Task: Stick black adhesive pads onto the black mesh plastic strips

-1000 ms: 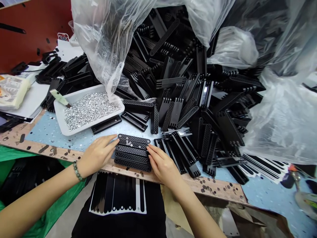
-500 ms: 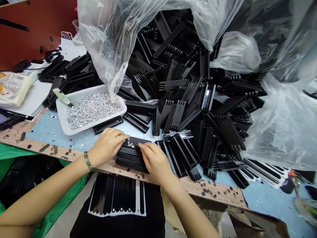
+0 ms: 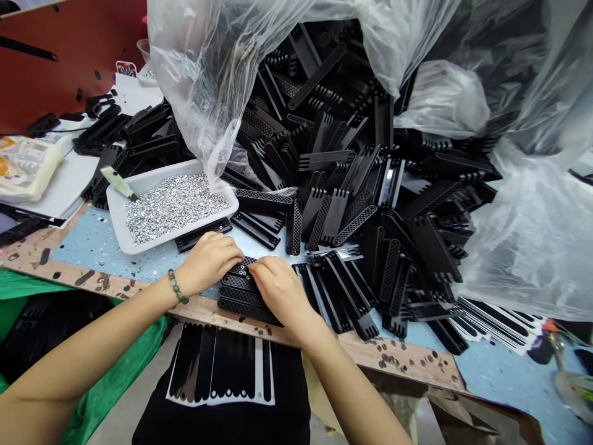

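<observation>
Several black plastic bars with a lattice-patterned face (image 3: 241,296) lie side by side at the table's front edge. On the far ones rests a small cluster of silver nuts (image 3: 242,271). My left hand (image 3: 209,262) has its fingers closed together, tips at the far bar just left of the nuts. My right hand (image 3: 280,287) pinches thumb and fingers close to the nuts' right side. Whatever is between either hand's fingertips is too small or hidden to name. Behind my left hand stands a white tray (image 3: 112,213) filled with small silver nuts.
A green-handled tool (image 3: 115,180) leans in the tray. A large pile of black plastic bars (image 3: 333,210) spills from a clear plastic bag (image 3: 194,68). On my lap lies a sheet of black strips (image 3: 220,364). More strip sheets (image 3: 500,321) are at the right.
My right hand has moved left along the far bar, its fingertips nearer my left hand. My left hand has shifted slightly right and up. Fewer nuts show between them.
</observation>
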`<state>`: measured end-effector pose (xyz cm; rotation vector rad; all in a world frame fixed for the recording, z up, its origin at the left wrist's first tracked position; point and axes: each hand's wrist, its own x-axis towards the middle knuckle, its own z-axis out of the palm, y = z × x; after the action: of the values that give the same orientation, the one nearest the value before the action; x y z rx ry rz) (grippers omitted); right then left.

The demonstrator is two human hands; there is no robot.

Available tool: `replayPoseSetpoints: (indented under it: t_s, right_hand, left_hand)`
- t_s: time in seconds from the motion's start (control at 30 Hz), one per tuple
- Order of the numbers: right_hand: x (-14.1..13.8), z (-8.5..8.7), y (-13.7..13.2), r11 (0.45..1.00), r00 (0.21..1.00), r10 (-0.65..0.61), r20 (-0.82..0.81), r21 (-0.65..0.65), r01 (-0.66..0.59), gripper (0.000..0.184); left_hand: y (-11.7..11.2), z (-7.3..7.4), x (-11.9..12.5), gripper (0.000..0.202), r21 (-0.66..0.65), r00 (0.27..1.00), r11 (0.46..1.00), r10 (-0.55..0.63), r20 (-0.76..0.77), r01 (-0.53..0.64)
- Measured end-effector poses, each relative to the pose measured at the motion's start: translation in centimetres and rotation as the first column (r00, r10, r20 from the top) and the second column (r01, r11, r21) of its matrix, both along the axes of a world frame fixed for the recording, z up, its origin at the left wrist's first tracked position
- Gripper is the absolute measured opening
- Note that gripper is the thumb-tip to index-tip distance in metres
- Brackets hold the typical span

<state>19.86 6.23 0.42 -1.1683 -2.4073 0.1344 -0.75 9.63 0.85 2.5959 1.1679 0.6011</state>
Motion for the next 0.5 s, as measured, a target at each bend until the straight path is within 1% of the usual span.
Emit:
replayPoseSetpoints:
  t_s: [0.07, 0.17, 0.23, 0.3, 0.4, 0.5]
  right_hand:
    - [1.2, 0.4, -1.0, 0.999, 0.993, -0.038, -0.112, 0.017, 0.040, 0.017]
    - [3.4, 0.6, -3.0, 0.996, 0.976, -0.082, -0.202, 0.024, 0.089, 0.018]
    - [4.5, 0.3, -4.3, 0.992, 0.974, -0.115, -0.197, 0.026, 0.123, 0.020]
    - [5.0, -0.3, -5.3, 0.988, 0.975, -0.143, -0.172, 0.025, 0.150, 0.021]
    - [5.0, -1.4, -5.9, 0.986, 0.982, -0.149, -0.118, 0.060, 0.157, 0.023]
    - [4.9, -2.1, -5.8, 0.984, 0.991, -0.128, -0.035, 0.122, 0.131, 0.027]
  left_hand:
    - [-1.1, 0.0, -0.6, 0.015, -0.015, 0.998, 1.000, 0.025, 0.061, -0.024]
    - [-3.2, -0.1, -1.5, 0.013, 0.033, 0.998, 0.999, -0.009, 0.064, 0.007]
    - [-4.4, -0.5, -2.0, 0.013, 0.101, 0.999, 0.994, -0.039, 0.032, 0.036]
    - [-5.3, -0.9, -2.4, 0.015, 0.152, 0.998, 0.986, -0.063, -0.013, 0.064]
    - [-6.0, -1.4, -3.1, 0.024, 0.172, 0.992, 0.980, -0.082, -0.099, 0.099]
    - [-6.5, -1.5, -3.6, 0.030, 0.169, 0.986, 0.981, -0.074, -0.149, 0.099]
